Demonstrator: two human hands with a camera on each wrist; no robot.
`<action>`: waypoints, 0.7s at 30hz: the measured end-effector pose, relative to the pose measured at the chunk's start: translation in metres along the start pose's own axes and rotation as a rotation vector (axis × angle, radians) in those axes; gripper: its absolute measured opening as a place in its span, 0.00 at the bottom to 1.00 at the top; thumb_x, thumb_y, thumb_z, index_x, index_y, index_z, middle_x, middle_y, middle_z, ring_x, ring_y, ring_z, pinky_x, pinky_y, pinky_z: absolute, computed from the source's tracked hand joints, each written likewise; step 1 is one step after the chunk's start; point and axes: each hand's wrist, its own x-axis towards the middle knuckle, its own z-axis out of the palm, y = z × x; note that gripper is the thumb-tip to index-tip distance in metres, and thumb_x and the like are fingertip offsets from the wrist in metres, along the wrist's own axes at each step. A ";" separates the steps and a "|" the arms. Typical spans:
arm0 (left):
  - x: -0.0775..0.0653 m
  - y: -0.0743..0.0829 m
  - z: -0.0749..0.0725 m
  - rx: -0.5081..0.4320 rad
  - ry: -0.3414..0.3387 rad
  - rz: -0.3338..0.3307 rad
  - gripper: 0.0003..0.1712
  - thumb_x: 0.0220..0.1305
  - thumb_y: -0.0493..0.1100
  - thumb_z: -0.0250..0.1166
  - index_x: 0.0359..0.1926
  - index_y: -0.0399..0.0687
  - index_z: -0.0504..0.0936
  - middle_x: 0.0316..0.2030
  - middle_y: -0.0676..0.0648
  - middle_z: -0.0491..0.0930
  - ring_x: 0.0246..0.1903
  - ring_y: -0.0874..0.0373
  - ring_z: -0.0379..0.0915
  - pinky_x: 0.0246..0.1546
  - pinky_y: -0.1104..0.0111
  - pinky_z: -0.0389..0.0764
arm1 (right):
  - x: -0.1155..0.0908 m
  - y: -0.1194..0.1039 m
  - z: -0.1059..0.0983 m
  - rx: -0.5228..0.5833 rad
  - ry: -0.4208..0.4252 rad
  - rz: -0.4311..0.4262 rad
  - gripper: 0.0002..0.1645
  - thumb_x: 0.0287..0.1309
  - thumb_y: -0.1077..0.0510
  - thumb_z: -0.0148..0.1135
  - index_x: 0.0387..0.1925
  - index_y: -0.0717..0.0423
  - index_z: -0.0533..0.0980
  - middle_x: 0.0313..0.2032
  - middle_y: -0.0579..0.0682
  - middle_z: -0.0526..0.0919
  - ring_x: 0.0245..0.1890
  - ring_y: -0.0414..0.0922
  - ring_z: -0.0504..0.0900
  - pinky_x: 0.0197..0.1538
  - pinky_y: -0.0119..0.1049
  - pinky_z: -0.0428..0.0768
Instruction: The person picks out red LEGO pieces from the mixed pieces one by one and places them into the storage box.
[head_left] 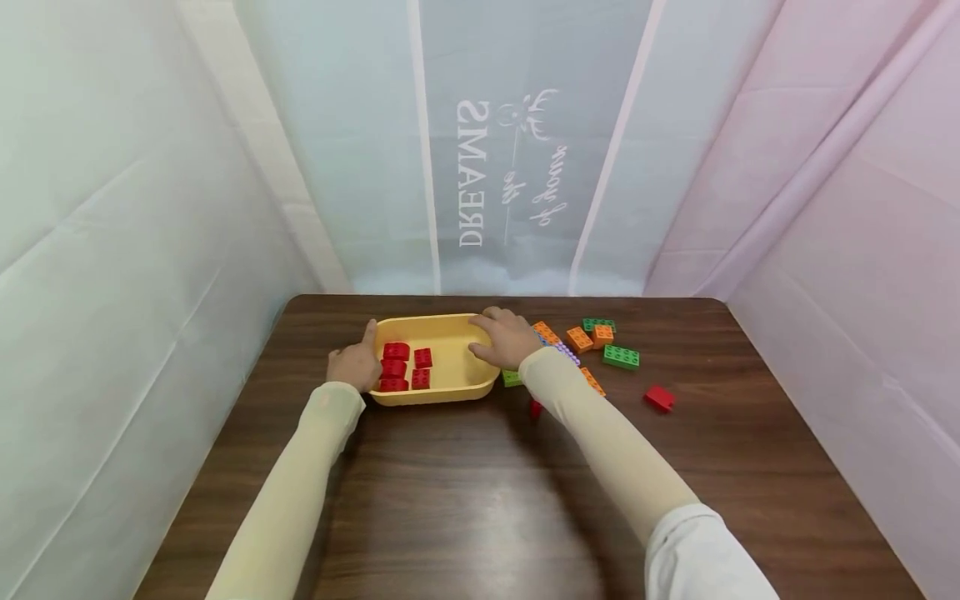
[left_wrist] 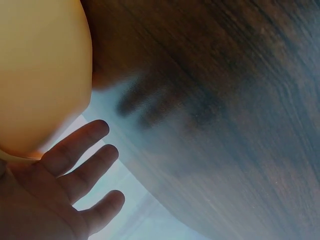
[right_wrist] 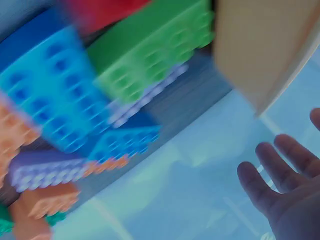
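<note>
A shallow yellow bin [head_left: 452, 360] stands near the table's back, several red toy bricks [head_left: 393, 368] in its left half. At its left end is my left hand [head_left: 355, 365], the index finger stretched along the rim. In the left wrist view three straight, spread fingers [left_wrist: 82, 172] show beside the bin's outer wall [left_wrist: 45, 75]. My right hand [head_left: 510, 339] reaches over the bin's right end, thumb and a finger extended past the rim. The right wrist view shows its other fingers [right_wrist: 280, 172] spread and loose, holding nothing.
Right of the bin lies a loose group of toy bricks, including a green brick [head_left: 621, 357], orange bricks [head_left: 579, 339] and a blue brick [right_wrist: 55, 90]. A red brick [head_left: 660, 398] lies farther right. Cloth hangs behind the dark wooden table [head_left: 450, 483] and at its sides.
</note>
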 end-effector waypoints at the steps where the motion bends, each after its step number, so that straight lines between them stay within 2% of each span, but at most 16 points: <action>1: -0.001 0.000 0.000 0.001 -0.003 -0.001 0.47 0.67 0.38 0.49 0.81 0.44 0.36 0.20 0.45 0.78 0.36 0.42 0.80 0.63 0.37 0.55 | -0.004 0.004 0.000 0.001 -0.003 0.015 0.37 0.69 0.38 0.58 0.73 0.46 0.68 0.71 0.57 0.65 0.70 0.57 0.63 0.69 0.58 0.62; 7: -0.003 -0.001 0.003 0.008 0.008 0.003 0.46 0.67 0.38 0.48 0.81 0.41 0.37 0.27 0.41 0.83 0.41 0.37 0.81 0.62 0.35 0.56 | -0.028 0.032 -0.005 0.050 0.003 0.085 0.44 0.68 0.34 0.57 0.79 0.41 0.56 0.78 0.57 0.51 0.76 0.57 0.50 0.72 0.61 0.52; 13: -0.006 0.001 0.002 0.002 0.014 0.003 0.45 0.68 0.39 0.47 0.80 0.40 0.38 0.33 0.36 0.84 0.44 0.34 0.79 0.61 0.34 0.55 | -0.054 0.065 -0.013 0.042 0.005 0.159 0.47 0.67 0.31 0.55 0.80 0.41 0.54 0.78 0.58 0.49 0.76 0.59 0.49 0.72 0.63 0.51; 21: -0.010 0.007 0.002 0.000 0.001 0.002 0.45 0.69 0.39 0.46 0.80 0.39 0.35 0.40 0.31 0.83 0.46 0.31 0.77 0.62 0.34 0.55 | -0.103 0.115 -0.019 0.079 0.033 0.262 0.46 0.67 0.36 0.58 0.79 0.46 0.56 0.78 0.62 0.49 0.76 0.62 0.49 0.70 0.68 0.49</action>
